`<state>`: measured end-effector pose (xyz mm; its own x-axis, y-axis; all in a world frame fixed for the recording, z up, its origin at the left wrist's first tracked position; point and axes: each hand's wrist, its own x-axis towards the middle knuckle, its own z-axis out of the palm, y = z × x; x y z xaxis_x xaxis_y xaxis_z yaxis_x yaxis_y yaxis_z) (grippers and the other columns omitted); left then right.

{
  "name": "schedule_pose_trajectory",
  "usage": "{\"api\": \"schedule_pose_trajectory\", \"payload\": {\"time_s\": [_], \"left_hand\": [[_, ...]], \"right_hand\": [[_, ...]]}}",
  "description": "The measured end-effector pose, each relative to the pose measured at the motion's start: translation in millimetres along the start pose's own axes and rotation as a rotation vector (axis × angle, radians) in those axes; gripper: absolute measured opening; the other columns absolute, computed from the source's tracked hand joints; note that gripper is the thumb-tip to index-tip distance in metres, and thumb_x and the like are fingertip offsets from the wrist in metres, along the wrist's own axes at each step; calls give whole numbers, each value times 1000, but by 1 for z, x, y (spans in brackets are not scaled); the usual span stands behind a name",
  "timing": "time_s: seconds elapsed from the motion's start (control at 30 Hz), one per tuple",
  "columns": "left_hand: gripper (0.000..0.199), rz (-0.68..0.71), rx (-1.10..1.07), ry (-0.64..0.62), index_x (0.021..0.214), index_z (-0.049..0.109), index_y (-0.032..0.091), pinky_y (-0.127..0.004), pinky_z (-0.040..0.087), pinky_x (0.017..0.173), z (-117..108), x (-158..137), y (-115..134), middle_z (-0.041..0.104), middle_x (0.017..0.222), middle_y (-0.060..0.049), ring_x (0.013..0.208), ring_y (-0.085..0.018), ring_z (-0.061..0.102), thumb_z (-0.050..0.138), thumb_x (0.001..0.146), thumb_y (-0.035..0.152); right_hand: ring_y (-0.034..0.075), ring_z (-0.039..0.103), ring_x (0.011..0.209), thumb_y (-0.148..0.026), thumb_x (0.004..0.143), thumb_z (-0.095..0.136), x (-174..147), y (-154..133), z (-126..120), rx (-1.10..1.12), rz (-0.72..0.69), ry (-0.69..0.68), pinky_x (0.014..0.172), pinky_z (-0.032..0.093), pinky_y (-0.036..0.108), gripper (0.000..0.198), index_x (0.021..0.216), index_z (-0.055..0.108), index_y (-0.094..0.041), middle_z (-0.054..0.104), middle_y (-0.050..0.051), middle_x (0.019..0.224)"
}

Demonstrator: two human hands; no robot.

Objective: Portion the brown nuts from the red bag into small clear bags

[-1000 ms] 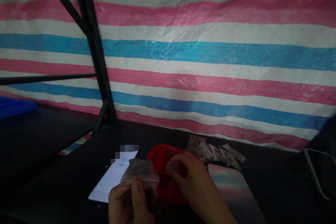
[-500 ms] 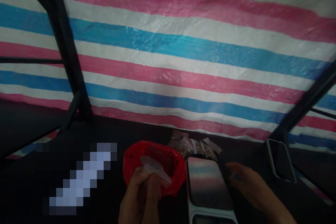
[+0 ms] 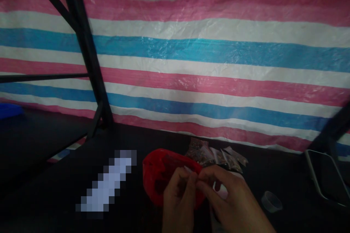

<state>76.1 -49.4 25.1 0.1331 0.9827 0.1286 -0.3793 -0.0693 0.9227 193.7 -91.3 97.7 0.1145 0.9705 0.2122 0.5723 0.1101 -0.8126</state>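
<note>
Short of the desk's [image 3: 153,140] far edge, left hand [image 3: 176,205] pinches a pale sliver [image 3: 188,169]; right hand [image 3: 231,191] meets it, grip unclear, so keep thumbs level

"What have you got pinched there?"

"You're holding a small see-through plastic bag [image 3: 188,169]. Only a thin, pale sliver of it shows (your grip hides the rest, so you can't be told whether it's sealed)."

"And the one just behind it?"

"That's your thin red plastic bag [image 3: 150,174], rounded and creased, sitting on the black tabletop [image 3: 131,222] with its mouth open upward. Your view of its right side is partly blocked, and its inside is too dark to read."
</note>
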Motion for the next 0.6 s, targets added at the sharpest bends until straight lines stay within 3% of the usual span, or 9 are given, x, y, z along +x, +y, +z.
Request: {"api": "schedule_pose_trajectory", "payload": {"time_s": [0.2, 0.33, 0.47, 0.6], "left_hand": [[48, -10, 38, -142, 73, 56, 21, -22, 39, 61, -10, 5, 1, 48, 69, 5, 64, -12, 40, 72, 90, 63], [44, -12, 134, -162, 81, 62, 21, -24, 44, 70, -16, 1, 7, 58, 78, 2, 75, -15, 51, 65, 95, 62], [46, 26, 195, -12, 77, 65, 22, -23, 44, 68, -12, -5, 13, 60, 76, 2, 73, -15, 53, 68, 92, 66], [52, 30, 65, 146, 73, 63, 22, -23, 49, 67, -17, 2, 20, 57, 71, 3, 69, -14, 54, 72, 84, 72]], "right_hand": [[16, 67, 69, -34, 91, 63, 8, 9, -1, 20, 34, -56, 63, 49, 23, 21, 78, 79, -27, 75, -2, 75], [16, 66, 62, -37, 86, 62, 11, 5, -1, -33, 5, 106, 59, 49, 24, 22, 75, 77, -26, 74, -1, 69], [17, 65, 59, -41, 85, 63, 14, 3, 4, -29, 4, 274, 54, 50, 25, 22, 76, 74, -25, 74, 1, 70], [24, 78, 81, -55, 91, 60, 17, 0, 22, 146, 47, 200, 70, 63, 31, 35, 100, 75, -25, 81, 6, 95]]}}
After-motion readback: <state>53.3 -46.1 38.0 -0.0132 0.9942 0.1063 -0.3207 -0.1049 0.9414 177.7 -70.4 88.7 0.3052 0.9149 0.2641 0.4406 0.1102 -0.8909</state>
